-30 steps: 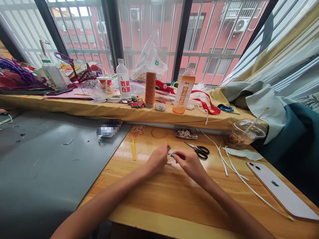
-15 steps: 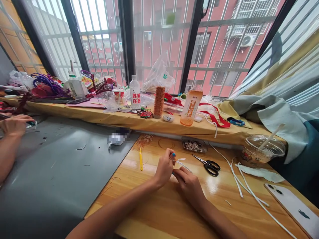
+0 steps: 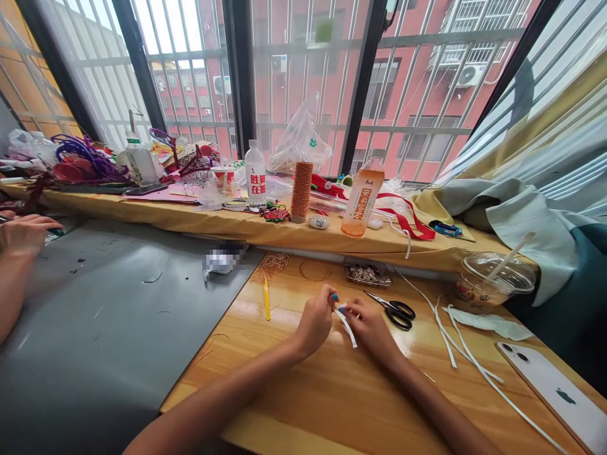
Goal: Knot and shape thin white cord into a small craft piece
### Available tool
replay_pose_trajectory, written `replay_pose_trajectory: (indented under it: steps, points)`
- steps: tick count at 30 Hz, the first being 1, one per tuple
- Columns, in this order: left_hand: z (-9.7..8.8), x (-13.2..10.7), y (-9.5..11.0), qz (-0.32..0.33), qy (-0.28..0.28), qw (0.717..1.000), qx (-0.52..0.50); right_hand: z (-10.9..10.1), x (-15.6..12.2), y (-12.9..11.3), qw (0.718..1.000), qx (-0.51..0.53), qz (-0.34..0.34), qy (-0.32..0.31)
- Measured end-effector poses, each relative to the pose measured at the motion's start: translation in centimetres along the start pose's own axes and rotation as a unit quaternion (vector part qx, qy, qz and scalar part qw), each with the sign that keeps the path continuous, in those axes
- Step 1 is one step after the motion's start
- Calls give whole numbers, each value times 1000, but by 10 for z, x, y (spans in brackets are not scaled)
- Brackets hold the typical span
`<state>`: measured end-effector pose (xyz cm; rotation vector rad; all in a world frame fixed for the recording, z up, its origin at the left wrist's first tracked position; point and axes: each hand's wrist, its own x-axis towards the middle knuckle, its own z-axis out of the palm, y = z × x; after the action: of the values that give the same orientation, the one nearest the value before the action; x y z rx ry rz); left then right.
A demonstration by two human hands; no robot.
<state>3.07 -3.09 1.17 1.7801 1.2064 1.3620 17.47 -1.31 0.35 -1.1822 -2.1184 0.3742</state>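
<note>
My left hand (image 3: 317, 321) and my right hand (image 3: 372, 327) meet over the wooden table (image 3: 332, 392), fingertips pinched together. Between them they hold a short white strip (image 3: 348, 326) that hangs down and to the right from the pinch. Black-handled scissors (image 3: 392, 309) lie just right of my right hand. A yellow tool (image 3: 267, 299) lies left of my left hand. A small clear tray of tiny pieces (image 3: 367, 272) sits beyond the hands.
Long white strips (image 3: 458, 347), a lidded plastic cup (image 3: 495, 280) and a white phone (image 3: 554, 393) lie on the right. The yellow sill (image 3: 227, 222) holds two bottles, a copper thread spool (image 3: 301, 191) and clutter. Another person's hand (image 3: 23, 232) rests at the left over the grey table.
The view tilted up, bringing another person's hand into sight at left. My hands stayed pinched together, and the white strip now hangs below the pinch.
</note>
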Motion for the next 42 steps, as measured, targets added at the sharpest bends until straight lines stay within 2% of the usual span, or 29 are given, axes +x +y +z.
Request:
replay_pose_trajectory:
  steps: [2,4,6,9,11,13,16,20,22,23,25,28,30,33,36,39,42]
  points:
    - [-3,1,-2,41,4,999,32,-8,4,7,987,54,117,101]
    - [-5,2,-5,81,6,995,59,-15,6,7,976,88,146,133]
    - [-6,2,-9,122,8,989,86,-16,6,-3,980,151,107,71]
    - [-6,2,-13,174,11,976,128,-13,3,-24,962,244,58,-109]
    - [-7,2,-15,207,0,965,158,-11,1,-35,949,267,46,-161]
    - [-8,3,-17,243,-13,951,190,-11,0,-40,958,237,31,-161]
    - [-12,5,-17,298,-24,924,240,-12,-2,-42,984,129,-6,-126]
    - [-15,8,-14,350,-51,876,329,-9,-6,-43,993,41,-52,-97]
    - [-15,8,-13,341,-73,869,351,-7,-9,-41,995,-4,-53,-86]
    - [-14,8,-13,322,-78,878,346,-7,-9,-40,995,-21,-48,-80]
    - [-11,7,-14,254,-74,913,309,-7,-10,-38,997,-15,-31,-71]
    - [-6,6,-16,118,-69,964,227,-9,-9,-34,994,82,15,-64]
    - [-4,5,-16,63,-80,976,191,-10,-8,-33,984,160,52,-63]
    - [-3,3,-15,69,-82,974,198,-9,-5,-33,952,267,120,-89]
    - [-6,2,-12,104,-77,963,236,-7,-3,-36,930,307,179,-93]
    - [-8,1,-10,146,-83,950,262,-9,-4,-42,940,279,183,-66]
    - [-7,0,-9,161,-92,944,273,-12,-7,-46,961,232,146,-47]
